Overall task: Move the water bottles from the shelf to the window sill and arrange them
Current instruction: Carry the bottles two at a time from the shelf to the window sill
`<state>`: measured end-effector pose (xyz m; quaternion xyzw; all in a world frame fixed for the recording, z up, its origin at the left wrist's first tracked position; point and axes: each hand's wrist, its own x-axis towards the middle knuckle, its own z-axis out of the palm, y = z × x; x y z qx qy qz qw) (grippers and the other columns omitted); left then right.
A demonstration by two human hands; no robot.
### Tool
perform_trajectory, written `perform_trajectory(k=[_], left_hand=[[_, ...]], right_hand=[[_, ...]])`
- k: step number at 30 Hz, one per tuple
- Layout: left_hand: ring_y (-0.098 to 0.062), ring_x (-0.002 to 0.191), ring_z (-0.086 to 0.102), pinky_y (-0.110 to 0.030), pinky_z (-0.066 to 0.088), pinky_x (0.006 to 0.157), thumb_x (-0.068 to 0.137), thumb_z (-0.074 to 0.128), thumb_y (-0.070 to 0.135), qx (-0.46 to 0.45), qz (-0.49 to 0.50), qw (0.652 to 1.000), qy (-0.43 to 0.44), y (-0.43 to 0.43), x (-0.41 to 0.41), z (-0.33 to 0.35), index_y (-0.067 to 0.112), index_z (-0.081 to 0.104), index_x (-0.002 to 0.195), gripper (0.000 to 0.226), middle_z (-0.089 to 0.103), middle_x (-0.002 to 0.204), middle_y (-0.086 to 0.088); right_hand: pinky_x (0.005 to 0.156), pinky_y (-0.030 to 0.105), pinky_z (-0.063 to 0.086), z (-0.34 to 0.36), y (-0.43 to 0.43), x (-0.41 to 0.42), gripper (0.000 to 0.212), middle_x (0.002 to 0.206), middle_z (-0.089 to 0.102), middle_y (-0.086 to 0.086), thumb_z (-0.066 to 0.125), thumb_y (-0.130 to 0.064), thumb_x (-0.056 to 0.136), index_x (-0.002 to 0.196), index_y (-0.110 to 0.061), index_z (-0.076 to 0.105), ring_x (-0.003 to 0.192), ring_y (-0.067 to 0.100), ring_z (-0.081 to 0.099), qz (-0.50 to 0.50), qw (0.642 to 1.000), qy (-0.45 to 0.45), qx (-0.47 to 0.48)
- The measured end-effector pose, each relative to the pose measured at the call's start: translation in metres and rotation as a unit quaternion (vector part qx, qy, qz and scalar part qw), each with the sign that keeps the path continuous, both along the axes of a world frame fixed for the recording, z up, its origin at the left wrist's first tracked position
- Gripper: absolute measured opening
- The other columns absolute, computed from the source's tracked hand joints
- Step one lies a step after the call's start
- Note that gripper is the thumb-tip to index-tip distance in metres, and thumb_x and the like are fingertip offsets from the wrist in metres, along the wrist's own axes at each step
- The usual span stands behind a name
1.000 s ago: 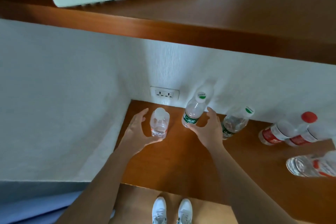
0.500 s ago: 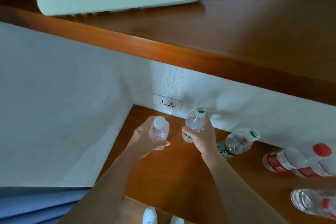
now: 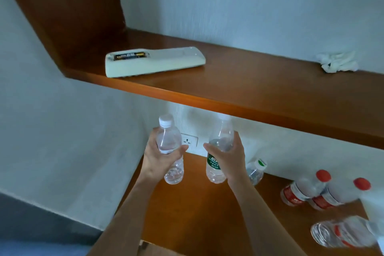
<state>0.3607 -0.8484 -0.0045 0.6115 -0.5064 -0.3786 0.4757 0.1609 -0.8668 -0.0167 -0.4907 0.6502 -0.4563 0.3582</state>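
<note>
A person's left hand and right hand are each gripping an upright water bottle; either could be clipping the near upper shelf overhead.

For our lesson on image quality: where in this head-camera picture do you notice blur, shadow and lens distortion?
Head view: the bottles at the right edge smear with blur; the upper shelf shades the wall beneath it; the wide lens tilts and bends the shelf lines; both held bottles stay fairly sharp.

remote on upper shelf, bottles below, R
</note>
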Motion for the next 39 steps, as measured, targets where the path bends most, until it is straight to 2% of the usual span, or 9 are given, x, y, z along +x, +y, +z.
perform_trajectory(k=[3, 6, 12, 17, 20, 23, 27, 31, 39], left_hand=[[-0.015, 0.112, 0.061, -0.028, 0.056, 0.087, 0.065, 0.088, 0.046, -0.025, 0.008, 1.000, 0.017, 0.005, 0.002, 0.017, 0.033, 0.050, 0.126, 0.073, 0.062, 0.118, 0.005], [-0.006, 0.105, 0.063, -0.018, 0.056, 0.079, 0.067, 0.088, 0.041, -0.037, 0.013, 0.999, 0.025, 0.010, 0.010, 0.028, 0.033, 0.052, 0.123, 0.067, 0.064, 0.114, 0.008], [-0.008, 0.098, 0.067, -0.041, 0.058, 0.088, 0.061, 0.085, 0.052, -0.040, 0.077, 0.996, 0.008, 0.032, 0.045, 0.032, 0.032, 0.050, 0.121, 0.072, 0.068, 0.108, 0.008], [0.012, 0.090, 0.063, -0.019, 0.054, 0.085, 0.071, 0.087, 0.035, -0.046, 0.159, 0.986, -0.012, 0.075, 0.068, 0.035, 0.042, 0.048, 0.109, 0.055, 0.066, 0.101, 0.016], [-0.005, 0.094, 0.068, -0.028, 0.055, 0.085, 0.068, 0.089, 0.035, -0.052, 0.212, 0.976, 0.002, 0.108, 0.079, 0.036, 0.031, 0.054, 0.113, 0.057, 0.070, 0.101, 0.008], [-0.008, 0.098, 0.068, -0.023, 0.055, 0.084, 0.067, 0.089, 0.037, -0.060, 0.279, 0.958, 0.008, 0.149, 0.082, 0.038, 0.025, 0.054, 0.118, 0.063, 0.069, 0.105, 0.009], [-0.010, 0.086, 0.072, -0.026, 0.057, 0.078, 0.070, 0.089, 0.030, -0.060, 0.381, 0.922, 0.012, 0.216, 0.083, 0.037, 0.024, 0.054, 0.112, 0.055, 0.069, 0.097, 0.005], [-0.020, 0.094, 0.072, -0.045, 0.058, 0.088, 0.065, 0.088, 0.041, -0.054, 0.502, 0.863, 0.013, 0.298, 0.082, 0.031, 0.036, 0.054, 0.111, 0.057, 0.069, 0.101, 0.004], [-0.013, 0.097, 0.069, -0.041, 0.058, 0.087, 0.063, 0.090, 0.039, -0.046, 0.703, 0.710, -0.014, 0.470, 0.061, 0.029, 0.029, 0.055, 0.112, 0.061, 0.068, 0.106, 0.005]], right_hand=[[0.080, 0.026, 0.054, 0.016, 0.006, 0.006, 0.078, 0.108, 0.060, -0.008, 0.086, -0.048, 0.061, 0.126, -0.031, 0.047, 0.100, 0.015, 0.061, 0.002, 1.000, 0.001, -0.021], [0.082, 0.030, 0.056, 0.025, 0.010, 0.017, 0.071, 0.108, 0.060, -0.009, 0.087, -0.038, 0.068, 0.126, -0.032, 0.046, 0.101, 0.016, 0.062, 0.014, 0.999, -0.001, -0.031], [0.082, 0.040, 0.061, 0.024, 0.012, 0.056, 0.071, 0.107, 0.064, -0.007, 0.086, -0.042, 0.059, 0.121, -0.036, 0.050, 0.099, 0.015, 0.066, 0.093, 0.995, -0.036, -0.020], [0.079, 0.037, 0.061, 0.021, 0.020, 0.091, 0.062, 0.101, 0.067, -0.002, 0.089, -0.033, 0.063, 0.115, -0.031, 0.056, 0.095, 0.016, 0.069, 0.204, 0.975, -0.091, -0.014], [0.080, 0.037, 0.060, 0.021, 0.029, 0.116, 0.061, 0.103, 0.071, -0.006, 0.091, -0.030, 0.066, 0.118, -0.033, 0.058, 0.098, 0.014, 0.070, 0.298, 0.947, -0.117, -0.011], [0.089, 0.043, 0.058, 0.018, 0.045, 0.140, 0.068, 0.111, 0.071, -0.004, 0.092, -0.042, 0.065, 0.123, -0.031, 0.058, 0.105, 0.015, 0.069, 0.397, 0.911, -0.114, 0.005], [0.084, 0.041, 0.060, 0.013, 0.086, 0.172, 0.071, 0.103, 0.068, -0.005, 0.085, -0.060, 0.060, 0.117, -0.031, 0.055, 0.099, 0.016, 0.069, 0.496, 0.866, -0.068, 0.005], [0.085, 0.041, 0.058, 0.010, 0.144, 0.203, 0.058, 0.099, 0.069, -0.009, 0.086, -0.052, 0.065, 0.112, -0.033, 0.057, 0.096, 0.010, 0.068, 0.592, 0.804, -0.053, 0.007], [0.089, 0.032, 0.055, 0.019, 0.289, 0.256, 0.051, 0.104, 0.072, -0.010, 0.088, -0.034, 0.065, 0.109, -0.032, 0.061, 0.097, 0.004, 0.068, 0.743, 0.666, -0.061, -0.010]])
